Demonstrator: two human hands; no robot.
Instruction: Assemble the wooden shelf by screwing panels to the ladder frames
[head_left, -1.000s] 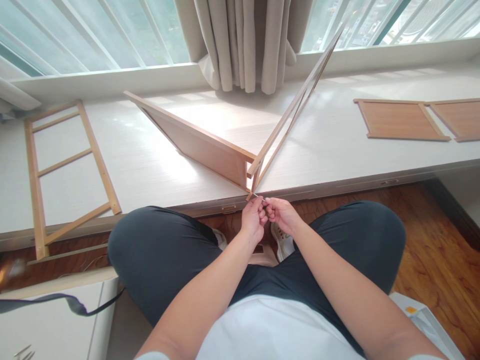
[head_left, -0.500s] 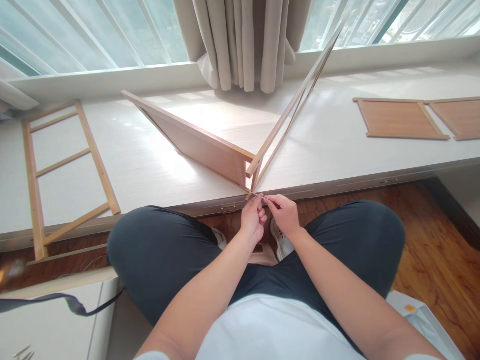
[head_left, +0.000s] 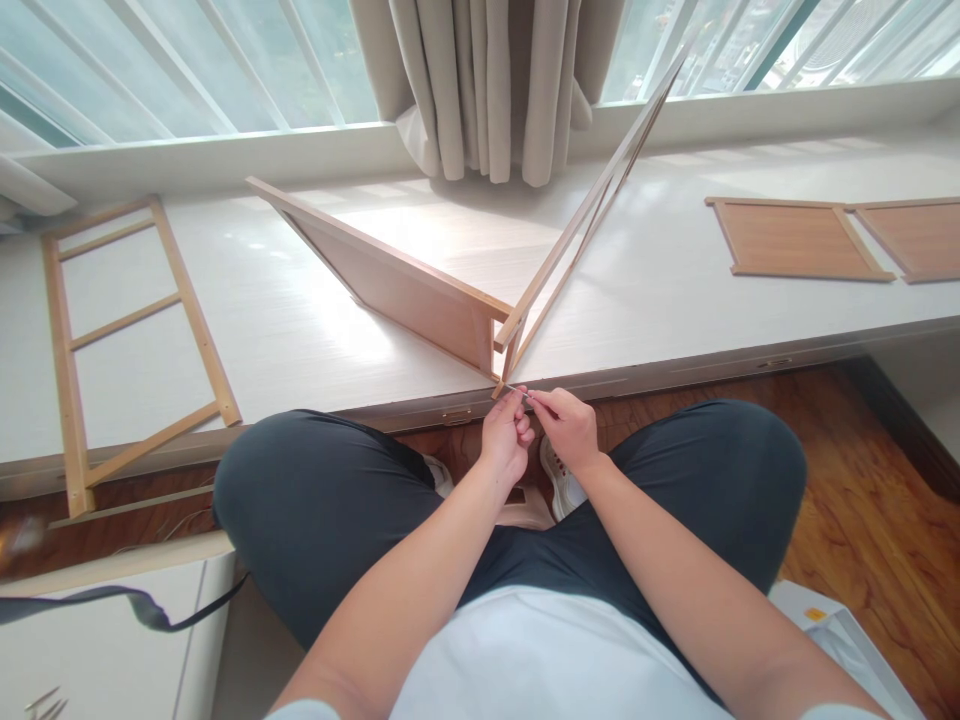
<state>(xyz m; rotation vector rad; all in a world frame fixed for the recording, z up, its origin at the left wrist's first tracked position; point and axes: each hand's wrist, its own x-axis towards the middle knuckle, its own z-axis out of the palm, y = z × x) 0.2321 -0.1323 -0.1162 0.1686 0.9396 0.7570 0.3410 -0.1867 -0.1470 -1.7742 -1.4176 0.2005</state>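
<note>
We sit at white window ledge (head_left: 285, 330), both hands meeting at frame centre. Left hand (head_left: 507, 440) and right hand (head_left: 571, 430) pinch thin metal pin or screw (head_left: 517, 391) between fingertips, tip at bottom corner where wooden panel (head_left: 405, 290) meets slatted frame (head_left: 577, 230). Grip narrow, fingertips closed on pin. We judge best: keep pin square to joint, steady corner, press straight. Ladder-like side frame (head_left: 127, 330) lies left; two flat panels (head_left: 802, 240) upper right.
</note>
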